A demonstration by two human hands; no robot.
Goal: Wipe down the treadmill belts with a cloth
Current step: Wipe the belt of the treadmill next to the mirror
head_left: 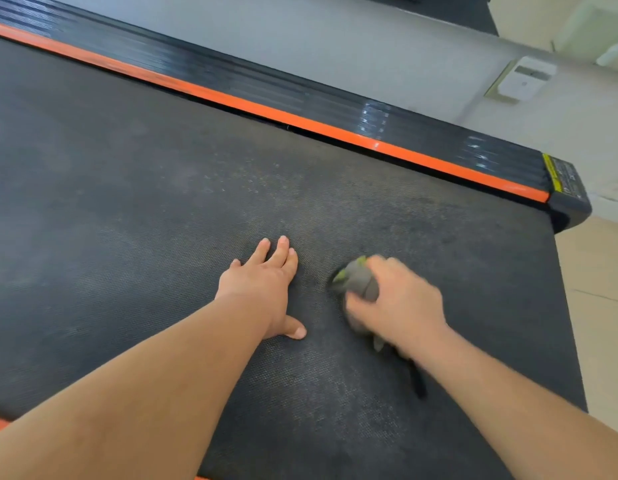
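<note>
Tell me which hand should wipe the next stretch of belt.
Right. The right hand grips the cloth against the belt; the left hand rests flat on the belt, holding nothing.

A bunched grey-green cloth (358,280) lies on the dusty black belt (162,209).

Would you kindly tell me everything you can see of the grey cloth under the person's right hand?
The small grey fabric cloth looks soft, with lime-green trim at its far edge. It is bunched into a wad and blurred. The right hand grips it from above, hiding most of it; a grey corner pokes out near the wrist. It sits on the black textured treadmill belt, apart from the flat left hand.
</note>
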